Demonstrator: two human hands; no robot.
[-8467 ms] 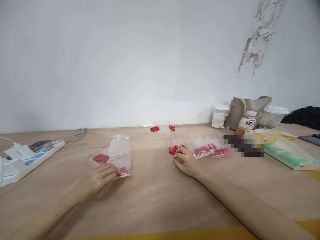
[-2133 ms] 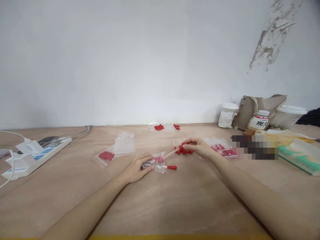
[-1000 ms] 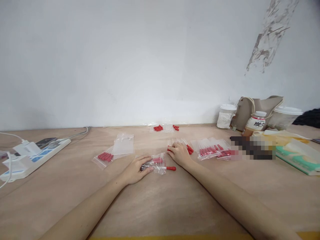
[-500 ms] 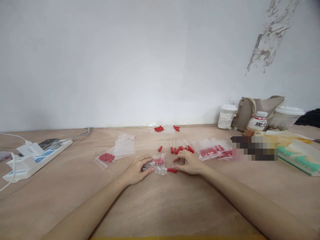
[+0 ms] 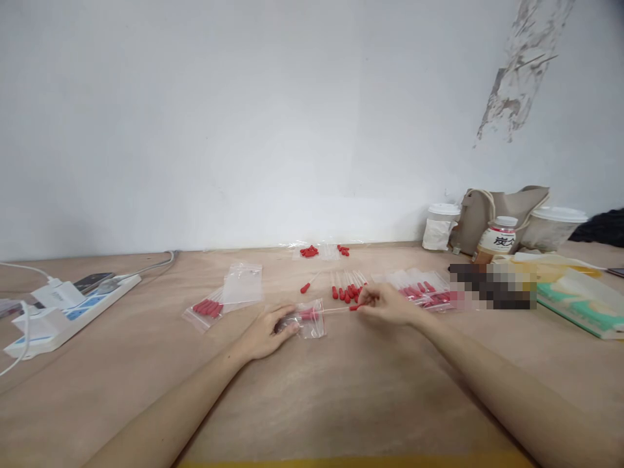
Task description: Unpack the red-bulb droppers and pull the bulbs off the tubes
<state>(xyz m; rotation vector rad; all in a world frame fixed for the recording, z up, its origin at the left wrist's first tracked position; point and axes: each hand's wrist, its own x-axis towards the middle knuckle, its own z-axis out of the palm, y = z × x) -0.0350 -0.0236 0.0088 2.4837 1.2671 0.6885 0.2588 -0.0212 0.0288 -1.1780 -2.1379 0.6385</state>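
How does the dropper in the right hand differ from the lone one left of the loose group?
The held dropper is pinched by the right hand; the lone dropper lies on the table. The held dropper's stem points left, toward the clear bag; the lone dropper's points right, toward the wall. Both have red bulbs.

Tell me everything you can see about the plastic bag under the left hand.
The clear plastic bag looks thin, glossy and crinkled. It lies on the tabletop, with red bulbs showing through it. The left hand covers its left end. At its right edge comes the stem of a red-bulbed dropper held by the right hand; whether its tip is inside is unclear.
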